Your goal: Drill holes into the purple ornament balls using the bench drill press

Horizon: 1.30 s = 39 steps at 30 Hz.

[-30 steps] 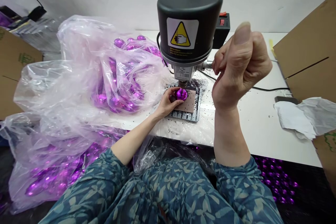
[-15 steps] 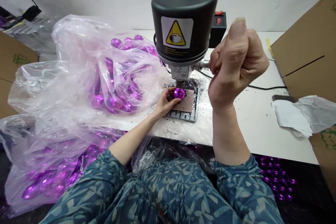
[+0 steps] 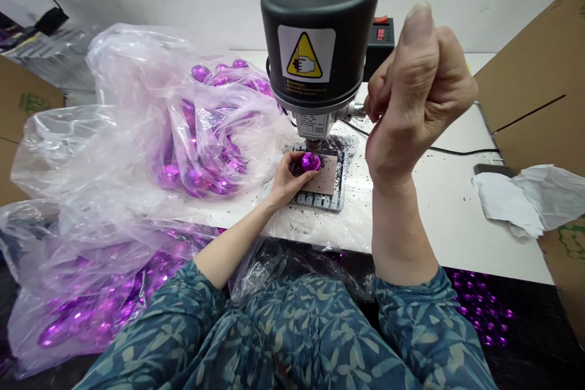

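Observation:
A black bench drill press (image 3: 320, 30) with a yellow warning label stands over a small metal base plate (image 3: 336, 186) on the white table. My left hand (image 3: 287, 178) grips a shiny purple faceted ball (image 3: 311, 162), pressing it on the plate directly under the drill's spindle. My right hand (image 3: 414, 91) is raised to the right of the machine head, fingers closed in a fist with the thumb up, gripping the metal feed lever (image 3: 359, 111), which is mostly hidden inside the hand.
Clear plastic bags (image 3: 137, 152) full of purple balls fill the left. More purple balls (image 3: 479, 311) lie below the table edge at right. Cardboard box (image 3: 534, 103) and crumpled white paper (image 3: 516, 198) sit at right. Black shavings litter the table (image 3: 457, 213).
My right hand has risen a little on the lever. The left hand still holds the purple ball under the spindle.

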Each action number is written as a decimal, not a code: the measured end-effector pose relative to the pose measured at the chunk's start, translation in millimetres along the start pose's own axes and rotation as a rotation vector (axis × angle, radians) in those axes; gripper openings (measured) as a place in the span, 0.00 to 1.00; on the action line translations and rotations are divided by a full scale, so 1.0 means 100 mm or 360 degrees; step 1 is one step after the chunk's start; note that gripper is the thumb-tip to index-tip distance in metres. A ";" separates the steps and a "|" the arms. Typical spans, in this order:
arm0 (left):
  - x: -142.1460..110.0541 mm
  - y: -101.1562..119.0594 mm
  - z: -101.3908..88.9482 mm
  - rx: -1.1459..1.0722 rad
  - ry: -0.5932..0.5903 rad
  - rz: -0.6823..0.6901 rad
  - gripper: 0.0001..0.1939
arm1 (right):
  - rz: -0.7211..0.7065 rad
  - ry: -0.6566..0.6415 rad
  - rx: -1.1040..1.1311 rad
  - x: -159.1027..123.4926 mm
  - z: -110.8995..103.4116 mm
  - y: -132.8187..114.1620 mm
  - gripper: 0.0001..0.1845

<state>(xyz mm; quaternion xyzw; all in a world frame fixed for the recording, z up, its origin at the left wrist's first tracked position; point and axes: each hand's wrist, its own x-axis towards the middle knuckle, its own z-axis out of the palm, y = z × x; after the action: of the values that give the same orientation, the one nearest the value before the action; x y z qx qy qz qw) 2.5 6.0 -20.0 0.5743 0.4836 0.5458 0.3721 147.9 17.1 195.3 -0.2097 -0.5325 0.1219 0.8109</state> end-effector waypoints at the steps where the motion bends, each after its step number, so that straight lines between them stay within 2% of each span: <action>1: 0.01 -0.01 -0.01 0.0000 -0.0023 -0.0010 0.34 | -0.0012 -0.0002 0.0013 0.00 0.00 0.00 0.29; 3: 0.03 -0.03 -0.05 0.0021 -0.0077 0.0008 0.34 | -0.0005 -0.0008 0.0018 0.02 0.00 -0.02 0.29; 8: 0.09 -0.08 -0.10 -0.0117 -0.0147 -0.0028 0.36 | 0.0040 -0.0046 -0.0054 0.10 0.03 0.00 0.36; 16: 0.19 -0.11 -0.13 -0.0139 -0.0263 -0.0041 0.36 | 0.0130 -0.0165 -0.0071 0.17 0.04 0.15 0.34; 21: 0.14 -0.11 -0.11 -0.0138 -0.0247 -0.0022 0.37 | 0.0069 -0.0102 0.0124 0.16 0.03 0.14 0.31; 26: 0.05 -0.04 -0.07 0.0050 -0.0198 0.0111 0.33 | 0.0113 -0.0136 -0.0047 0.16 0.02 0.09 0.35; 31: 0.00 0.01 0.00 0.0112 -0.0215 0.0278 0.30 | 0.0109 -0.0099 -0.0023 0.15 0.00 0.10 0.34; 39: -0.07 0.03 0.04 0.0091 -0.0242 0.0198 0.30 | 0.0013 -0.0094 0.0066 0.11 0.00 0.01 0.31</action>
<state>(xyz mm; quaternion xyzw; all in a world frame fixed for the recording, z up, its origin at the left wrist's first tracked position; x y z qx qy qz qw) 7.4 -1.4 -19.1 0.6534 0.4327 0.5086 0.3565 152.2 22.2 204.0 -0.1913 -0.5526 0.1424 0.7986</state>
